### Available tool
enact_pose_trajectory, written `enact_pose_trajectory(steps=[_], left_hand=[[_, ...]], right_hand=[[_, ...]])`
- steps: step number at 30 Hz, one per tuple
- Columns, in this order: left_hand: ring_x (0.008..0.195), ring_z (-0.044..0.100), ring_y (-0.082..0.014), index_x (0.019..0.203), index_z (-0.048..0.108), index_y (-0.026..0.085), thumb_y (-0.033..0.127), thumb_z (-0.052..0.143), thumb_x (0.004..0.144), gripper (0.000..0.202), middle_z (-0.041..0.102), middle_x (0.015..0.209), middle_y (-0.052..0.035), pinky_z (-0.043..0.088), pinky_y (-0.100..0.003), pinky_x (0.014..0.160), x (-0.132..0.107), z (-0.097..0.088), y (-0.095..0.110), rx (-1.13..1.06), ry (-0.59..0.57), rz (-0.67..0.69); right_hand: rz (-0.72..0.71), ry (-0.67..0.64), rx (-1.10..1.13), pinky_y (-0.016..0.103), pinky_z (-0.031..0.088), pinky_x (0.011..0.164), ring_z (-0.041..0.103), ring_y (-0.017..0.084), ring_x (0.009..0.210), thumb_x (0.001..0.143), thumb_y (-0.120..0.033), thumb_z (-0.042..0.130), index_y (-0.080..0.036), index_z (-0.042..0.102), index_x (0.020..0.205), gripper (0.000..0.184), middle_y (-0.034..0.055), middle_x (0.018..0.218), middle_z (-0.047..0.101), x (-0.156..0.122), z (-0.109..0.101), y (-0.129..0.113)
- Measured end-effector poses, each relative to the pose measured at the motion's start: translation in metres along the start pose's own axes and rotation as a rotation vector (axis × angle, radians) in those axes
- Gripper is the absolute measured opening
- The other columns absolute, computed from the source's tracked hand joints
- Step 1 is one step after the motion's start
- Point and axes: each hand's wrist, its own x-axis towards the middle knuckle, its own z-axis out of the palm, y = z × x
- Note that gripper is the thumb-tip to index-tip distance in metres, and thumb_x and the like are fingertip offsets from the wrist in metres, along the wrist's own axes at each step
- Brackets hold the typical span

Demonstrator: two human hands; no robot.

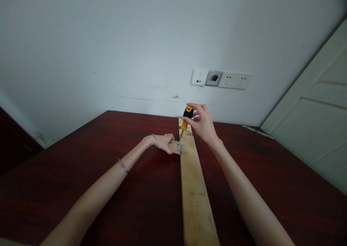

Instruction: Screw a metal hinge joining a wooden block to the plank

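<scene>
My right hand (202,121) is closed around the yellow and black handle of a screwdriver (188,113). The screwdriver leans slightly, its shaft reaching down to a small metal hinge (180,148). This hinge bridges a long pale wooden plank (193,181) and a short wooden piece (175,147) that butts against the plank's left side. My left hand (165,143) grips the short piece from the left, thumb on the near side and fingers on the far side. Whether the tip sits in a screw is too small to tell.
The plank lies lengthwise on a dark red table (141,202), running from the near edge to the wall. On the white wall (151,39) behind are sockets (235,80) and a black plug (215,78). A pale panelled door (317,105) stands at right.
</scene>
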Motion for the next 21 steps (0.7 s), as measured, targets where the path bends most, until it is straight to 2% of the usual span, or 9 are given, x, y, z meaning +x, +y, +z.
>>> enact_pose_trajectory(steps=[2,7,13,21], left_hand=[[0.106,0.053,-0.0281,0.118,0.043,0.012,0.047,0.069,0.056,0.077,0.05,0.118,-0.0137,0.046,-0.032,0.085,-0.0008,-0.0007,0.0014,-0.001,0.005,-0.007],[0.103,0.053,-0.0273,0.117,0.043,0.011,0.047,0.069,0.055,0.076,0.051,0.113,-0.0131,0.045,-0.031,0.083,-0.0011,-0.0016,0.002,-0.009,0.02,-0.016],[0.103,0.053,-0.0271,0.115,0.043,0.013,0.047,0.069,0.055,0.074,0.052,0.113,-0.0119,0.046,-0.031,0.082,-0.0022,-0.0028,0.0024,-0.012,0.007,-0.028],[0.104,0.053,-0.0268,0.116,0.044,0.013,0.047,0.069,0.055,0.074,0.052,0.114,-0.0114,0.045,-0.031,0.084,-0.0021,-0.0032,0.0027,-0.016,0.016,-0.026]], right_hand=[[0.008,0.005,0.028,0.035,0.057,0.068,0.057,0.016,0.077,0.077,-0.028,0.065,-0.026,0.058,0.12,0.043,0.0071,0.106,0.054,0.0004,0.0002,0.0006],[-0.002,0.004,0.112,0.039,0.057,0.074,0.059,0.021,0.095,0.077,-0.017,0.057,-0.027,0.049,0.128,0.053,0.0088,0.122,0.056,0.0003,0.0026,0.0017],[-0.026,0.008,0.043,0.04,0.057,0.078,0.058,0.022,0.095,0.077,-0.029,0.066,-0.028,0.054,0.123,0.048,0.0088,0.119,0.054,-0.0013,0.0037,-0.0009],[-0.014,0.03,0.036,0.038,0.057,0.073,0.057,0.022,0.098,0.078,-0.018,0.058,-0.027,0.047,0.129,0.053,0.0089,0.12,0.055,-0.0022,0.0055,-0.0015]])
